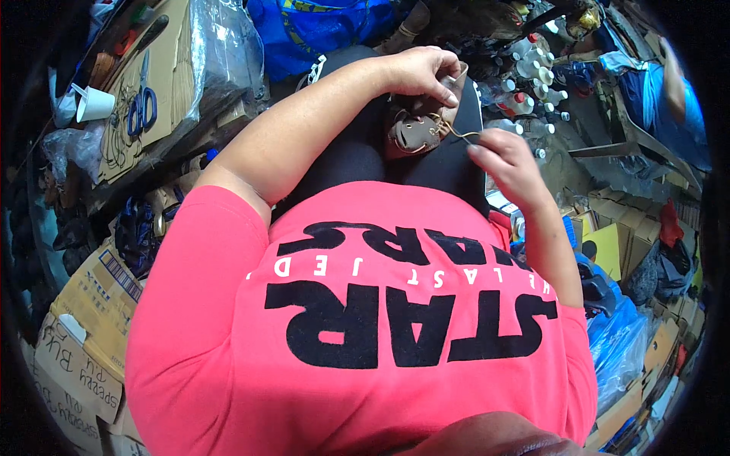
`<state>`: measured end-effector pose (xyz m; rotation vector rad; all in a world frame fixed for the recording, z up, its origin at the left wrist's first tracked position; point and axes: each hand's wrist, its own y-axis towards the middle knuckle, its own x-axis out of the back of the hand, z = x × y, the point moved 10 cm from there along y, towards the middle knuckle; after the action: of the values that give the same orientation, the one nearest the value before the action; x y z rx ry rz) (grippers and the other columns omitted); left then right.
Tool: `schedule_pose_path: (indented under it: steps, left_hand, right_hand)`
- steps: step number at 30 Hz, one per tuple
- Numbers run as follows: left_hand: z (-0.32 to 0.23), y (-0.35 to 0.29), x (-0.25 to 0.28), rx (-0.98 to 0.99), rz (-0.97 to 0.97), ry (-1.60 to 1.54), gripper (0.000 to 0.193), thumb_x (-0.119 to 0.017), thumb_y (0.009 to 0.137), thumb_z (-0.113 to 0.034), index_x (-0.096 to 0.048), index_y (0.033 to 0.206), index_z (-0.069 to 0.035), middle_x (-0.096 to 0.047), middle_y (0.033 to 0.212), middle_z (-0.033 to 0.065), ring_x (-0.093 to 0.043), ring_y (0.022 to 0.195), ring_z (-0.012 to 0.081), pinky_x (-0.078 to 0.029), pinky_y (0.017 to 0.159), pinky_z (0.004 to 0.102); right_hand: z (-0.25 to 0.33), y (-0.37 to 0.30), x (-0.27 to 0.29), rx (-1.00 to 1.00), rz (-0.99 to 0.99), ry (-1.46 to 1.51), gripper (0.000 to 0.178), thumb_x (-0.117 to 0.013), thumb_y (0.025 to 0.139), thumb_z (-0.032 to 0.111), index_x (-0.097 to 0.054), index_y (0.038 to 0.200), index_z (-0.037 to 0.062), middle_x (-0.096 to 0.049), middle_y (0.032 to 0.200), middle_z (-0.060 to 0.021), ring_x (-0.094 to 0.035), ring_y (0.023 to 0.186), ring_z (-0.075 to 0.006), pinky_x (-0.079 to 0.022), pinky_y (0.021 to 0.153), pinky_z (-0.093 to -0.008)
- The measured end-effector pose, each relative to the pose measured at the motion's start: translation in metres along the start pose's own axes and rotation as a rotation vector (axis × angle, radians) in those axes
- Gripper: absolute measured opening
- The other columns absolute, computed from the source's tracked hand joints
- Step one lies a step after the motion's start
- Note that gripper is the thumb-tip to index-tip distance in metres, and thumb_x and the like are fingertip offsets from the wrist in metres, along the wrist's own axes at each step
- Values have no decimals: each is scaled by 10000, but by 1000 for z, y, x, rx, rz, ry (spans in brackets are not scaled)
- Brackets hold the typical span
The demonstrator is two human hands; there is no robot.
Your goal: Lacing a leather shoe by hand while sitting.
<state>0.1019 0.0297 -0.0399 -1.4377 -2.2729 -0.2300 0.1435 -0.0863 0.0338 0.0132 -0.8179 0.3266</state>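
A brown leather shoe upper (411, 137) with small holes lies over my lap, between my knees. My left hand (426, 72) grips its far edge, thumb on top and fingers bent around the leather. From the holes a thin tan lace (461, 135) runs to the right. My right hand (508, 159) is closed in a pinch on the lace's free end, just right of the shoe upper and apart from it. Whether a needle is also between those fingertips is too small to make out.
Blue-handled scissors (142, 110) and a white cup (94, 104) lie at the left on cardboard (171, 61). Several plastic bottles (532, 68) stand at the far right. A blue bag (319, 34) is ahead; cardboard boxes (95, 304) are at the near left.
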Motion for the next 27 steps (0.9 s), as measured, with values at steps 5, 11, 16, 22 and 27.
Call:
schedule_pose_path:
  steps: [5, 11, 16, 22, 27]
  left_hand:
    - [2, 3, 2, -35, 40, -128, 407, -793, 708, -209, -572, 1000, -30, -568, 968, 48, -516, 915, 136, -433, 807, 275]
    - [-5, -2, -2, -58, 207, -212, 354, -746, 754, -159, -615, 1066, -55, -590, 1027, 24, -512, 1029, 147, -390, 936, 311]
    - [-10, -7, 3, -30, 204, -62, 305, -696, 774, -104, -662, 1074, -65, -634, 1048, 44, -551, 1029, 166, -401, 943, 305]
    - [-3, -9, -1, 40, 257, -101, 315, -661, 788, -69, -665, 1103, -71, -664, 1025, 61, -592, 950, 145, -438, 894, 274]
    - [-7, -5, -2, 3, 245, -32, 299, -678, 786, -111, -670, 1085, -100, -622, 1027, 87, -572, 982, 199, -430, 903, 308]
  right_hand:
    - [-9, -19, 27, -128, -173, 230, 53, -636, 833, 93, -640, 851, 43, -489, 681, -36, -483, 639, -139, -390, 572, -281]
    - [-6, -5, 10, -100, -175, 3, 281, -629, 793, 16, -684, 1052, 109, -552, 785, -90, -573, 684, -207, -457, 641, -294]
    - [-6, 3, 10, -131, -157, -72, 260, -616, 779, 37, -695, 1017, 104, -560, 784, -111, -595, 719, -259, -472, 661, -333]
    - [4, 7, 13, -169, -139, -208, 226, -598, 779, 69, -700, 979, 92, -579, 803, -133, -605, 759, -300, -484, 690, -378]
    - [11, 11, 8, -174, -145, -275, 212, -603, 779, 73, -701, 966, 87, -586, 809, -136, -607, 777, -309, -484, 697, -385]
